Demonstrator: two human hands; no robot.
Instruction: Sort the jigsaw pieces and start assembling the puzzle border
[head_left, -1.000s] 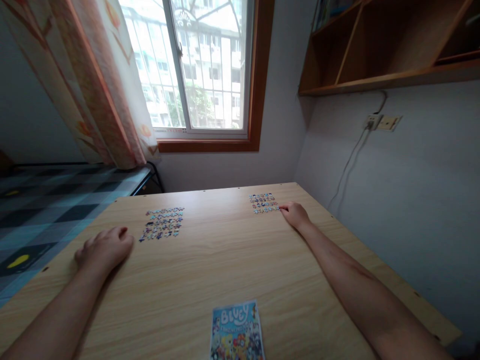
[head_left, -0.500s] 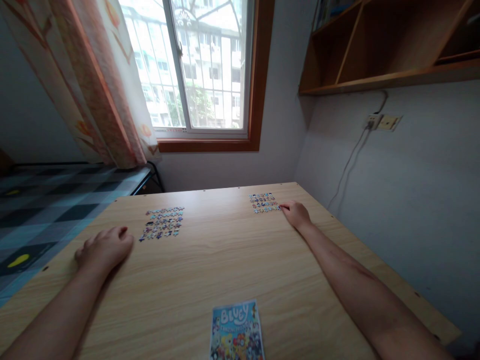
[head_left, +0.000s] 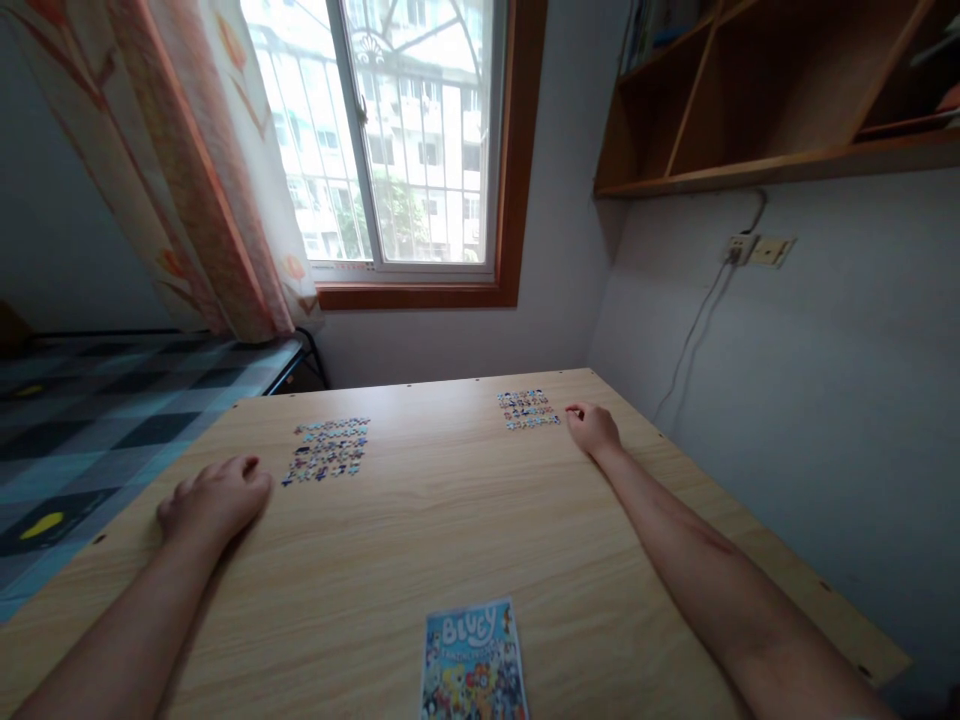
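Two groups of small jigsaw pieces lie in rows on the wooden table (head_left: pixel 390 520). The left group of puzzle pieces (head_left: pixel 328 450) is mostly blue and purple. My left hand (head_left: pixel 216 495) rests on the tabletop just to its left, fingers curled in, with nothing visible in them. By the near right corner of the right group of puzzle pieces (head_left: pixel 527 409) is my right hand (head_left: pixel 594 430). Its thumb and forefinger are slightly parted, clear of the end piece, and I see nothing between them; the other fingers are curled.
A picture card marked BLUEY (head_left: pixel 474 662) lies at the table's near edge. Left of the table stands a bed with a checked cover (head_left: pixel 135 400). Beyond are a curtain (head_left: pixel 187 180) and a window (head_left: pixel 420 150). A wooden shelf (head_left: pixel 765 165) and a socket with a cord (head_left: pixel 739 250) are on the right wall.
My right hand has drawn slightly right, away from the end piece of the near row, and its fingertips have parted. The left hand stays resting; the view has shifted a little.
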